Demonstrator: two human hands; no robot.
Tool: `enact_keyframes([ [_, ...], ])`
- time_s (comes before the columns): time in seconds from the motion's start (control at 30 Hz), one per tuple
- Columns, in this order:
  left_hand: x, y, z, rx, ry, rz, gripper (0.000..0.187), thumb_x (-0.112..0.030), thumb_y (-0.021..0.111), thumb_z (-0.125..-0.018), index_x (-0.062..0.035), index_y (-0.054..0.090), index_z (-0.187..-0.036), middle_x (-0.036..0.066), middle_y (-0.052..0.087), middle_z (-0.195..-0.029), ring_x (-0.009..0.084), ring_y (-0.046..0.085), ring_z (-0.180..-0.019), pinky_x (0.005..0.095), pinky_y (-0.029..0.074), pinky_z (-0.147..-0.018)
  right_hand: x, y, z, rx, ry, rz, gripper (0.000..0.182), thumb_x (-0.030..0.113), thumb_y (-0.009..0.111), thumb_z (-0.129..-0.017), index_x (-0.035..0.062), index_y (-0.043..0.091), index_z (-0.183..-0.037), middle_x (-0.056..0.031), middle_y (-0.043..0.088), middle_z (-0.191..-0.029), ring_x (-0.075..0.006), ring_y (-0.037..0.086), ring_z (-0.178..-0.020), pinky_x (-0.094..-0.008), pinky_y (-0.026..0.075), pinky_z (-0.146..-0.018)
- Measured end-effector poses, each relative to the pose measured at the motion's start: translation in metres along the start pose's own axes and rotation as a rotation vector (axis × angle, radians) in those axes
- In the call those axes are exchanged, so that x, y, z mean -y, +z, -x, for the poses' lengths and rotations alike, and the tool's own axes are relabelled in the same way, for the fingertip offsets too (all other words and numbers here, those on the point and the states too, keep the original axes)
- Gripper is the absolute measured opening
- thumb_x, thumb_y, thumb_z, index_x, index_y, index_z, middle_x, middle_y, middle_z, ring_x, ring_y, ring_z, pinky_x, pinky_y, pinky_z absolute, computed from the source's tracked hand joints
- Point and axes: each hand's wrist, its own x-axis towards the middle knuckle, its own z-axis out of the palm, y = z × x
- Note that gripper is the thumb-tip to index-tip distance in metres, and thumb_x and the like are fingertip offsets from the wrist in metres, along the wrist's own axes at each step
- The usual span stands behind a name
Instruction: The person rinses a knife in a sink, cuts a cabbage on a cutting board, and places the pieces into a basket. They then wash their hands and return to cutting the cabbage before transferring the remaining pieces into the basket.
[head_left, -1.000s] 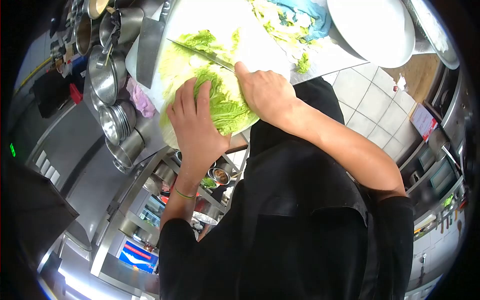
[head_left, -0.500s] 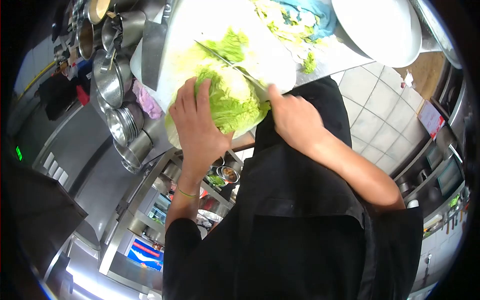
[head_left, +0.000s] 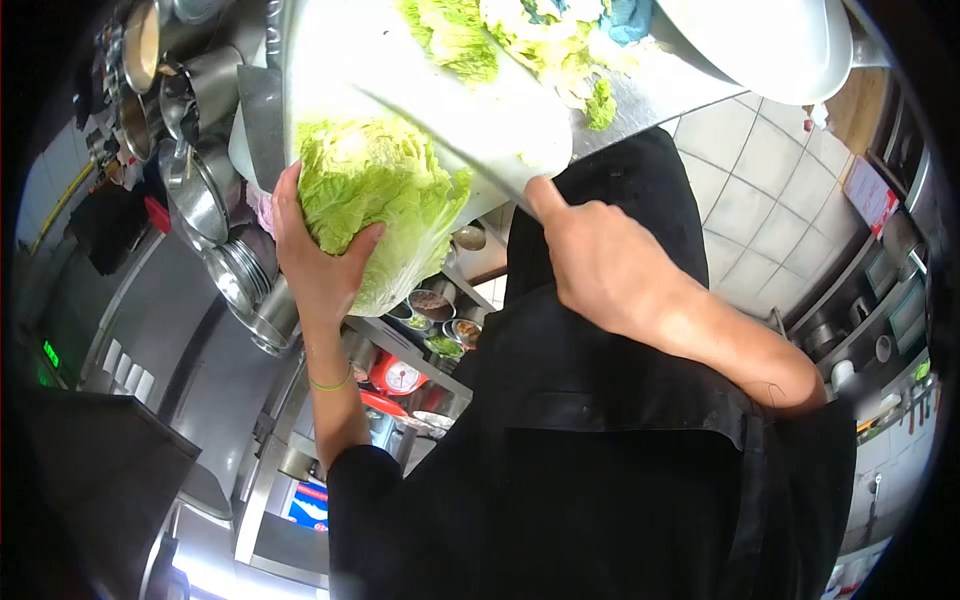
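My left hand grips a pale green Chinese cabbage from its left side, thumb across the leaves and fingers along the edge. The cabbage lies at the near edge of a white cutting board, partly past it. In my right hand is a knife, my fingers wrapped round its hidden handle. Its long thin blade points up and left over the board, apart from the cabbage. A cut piece of cabbage rests farther back on the board.
A broad cleaver lies at the board's left side, near a pink cloth and metal pots. Leaf scraps and a blue cloth are behind on the right, beside a large white container.
My left hand has moved left with the cabbage, away from the blade. The knife has come out of the cabbage, and a cut piece now lies apart, farther back.
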Motion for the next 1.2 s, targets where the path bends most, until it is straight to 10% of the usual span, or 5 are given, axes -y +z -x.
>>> enact_keyframes([
  [0.43, -0.004, 0.004, 0.018, -0.221, -0.117, -0.069, 0.077, -0.017, 0.077, -0.062, -0.0002, 0.039, -0.127, 0.020, 0.046, -0.122, 0.0367, 0.044, -0.114, 0.0419, 0.035, -0.097, -0.020, 0.000, -0.033, -0.470, -0.051, 0.082, 0.038, -0.006, 0.049, -0.070, -0.0028, 0.041, -0.108, -0.0258, 0.057, -0.063, -0.0440, 0.058, -0.063, -0.0502, 0.046, -0.056],
  [0.6, 0.017, 0.000, 0.009, -0.304, -0.329, 0.029, 0.073, -0.019, 0.073, -0.070, -0.0010, 0.036, -0.130, 0.020, 0.042, -0.126, 0.0354, 0.041, -0.118, 0.0409, 0.034, -0.098, -0.015, 0.019, -0.013, -0.279, -0.129, 0.149, 0.039, 0.000, 0.050, -0.070, -0.0035, 0.043, -0.109, -0.0246, 0.059, -0.068, -0.0433, 0.059, -0.068, -0.0509, 0.046, -0.061],
  [0.8, -0.041, -0.002, 0.004, -0.518, 0.105, 0.125, 0.077, -0.015, 0.070, -0.071, -0.0031, 0.029, -0.135, 0.021, 0.027, -0.139, 0.0379, 0.025, -0.131, 0.0509, 0.018, -0.105, -0.033, 0.004, 0.019, -0.509, -0.082, 0.073, 0.039, 0.008, 0.050, -0.085, -0.0061, 0.039, -0.119, -0.0287, 0.055, -0.068, -0.0453, 0.055, -0.068, -0.0489, 0.042, -0.062],
  [0.97, -0.067, 0.088, -0.090, -0.407, 0.129, 0.508, 0.072, -0.029, 0.063, -0.079, -0.0028, 0.029, -0.137, 0.022, 0.025, -0.143, 0.0381, 0.017, -0.135, 0.0518, 0.013, -0.108, -0.059, -0.017, 0.082, -0.794, 0.095, 0.014, 0.044, 0.009, 0.046, -0.087, -0.0052, 0.036, -0.127, -0.0067, 0.051, -0.058, -0.0135, 0.047, -0.046, -0.0291, 0.041, -0.046],
  [1.2, -0.083, 0.091, -0.203, -0.170, 0.333, 0.223, 0.029, -0.023, 0.058, -0.072, -0.0060, 0.067, -0.094, 0.019, 0.064, -0.097, 0.0330, 0.059, -0.096, 0.0452, 0.038, -0.094, -0.067, -0.030, 0.134, -0.926, 0.154, -0.057, 0.022, 0.007, 0.042, -0.089, -0.0010, 0.042, -0.109, -0.0047, 0.050, -0.058, -0.0084, 0.042, -0.041, -0.0245, 0.035, -0.040],
])
